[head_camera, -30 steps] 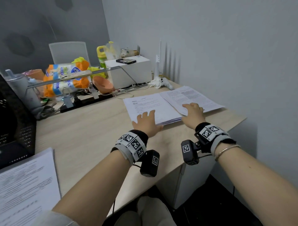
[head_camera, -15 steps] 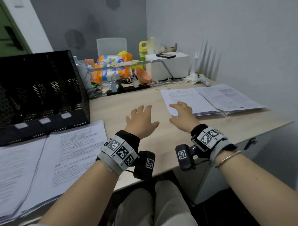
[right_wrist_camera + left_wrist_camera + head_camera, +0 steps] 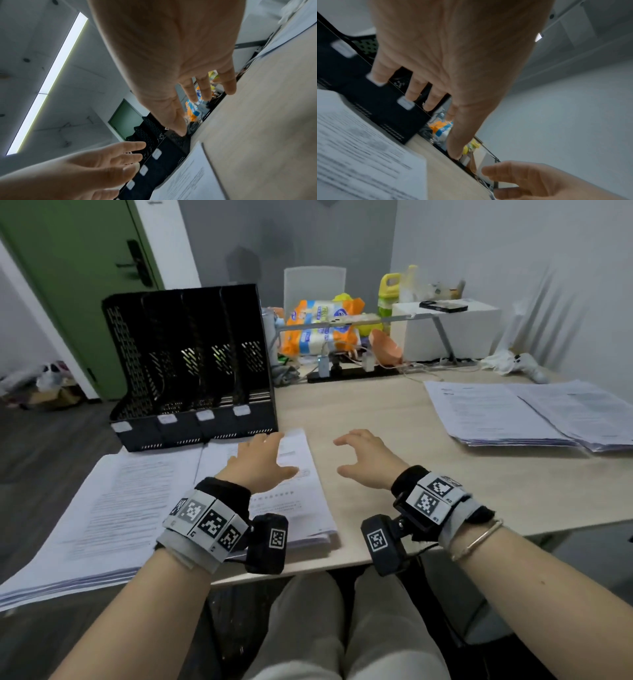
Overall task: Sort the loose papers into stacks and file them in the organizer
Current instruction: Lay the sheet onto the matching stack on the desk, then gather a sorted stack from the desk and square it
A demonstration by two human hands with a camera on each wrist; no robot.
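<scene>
Nearest the person, the left hand point(image 3: 263, 462) hovers palm-down over the right-hand stack of papers point(image 3: 301, 494) at the near left of the desk point(image 3: 376, 412), fingers spread and relaxed, gripping nothing; from the left wrist view there is a gap between palm and page, so it does not seem to press the sheets yet. The right hand point(image 3: 368, 460) floats just right of that stack's right edge, over bare wood, fingers loosely apart and likewise empty. This stack lies with its long axis running from near to far, its far end close to the base of the organizer point(image 3: 191, 364), and it sits directly under the left hand, so the left is the nearer one and the right would have to move leftwards to catch the open edge. A second, wider stack point(image 3: 120, 508) lies beside it on the left, overhanging the near desk edge. Further right, well apart from both hands, two more paper stacks point(image 3: 496, 412) lie side by side. Beyond the near stacks stands the black mesh organizer, upright, with four slots open toward the person; as far as the dark mesh lets me judge, the slots hold no papers, so filing looks not yet begun. At the far edge sit a white box point(image 3: 448, 333) and an orange packet point(image 3: 325, 326).
</scene>
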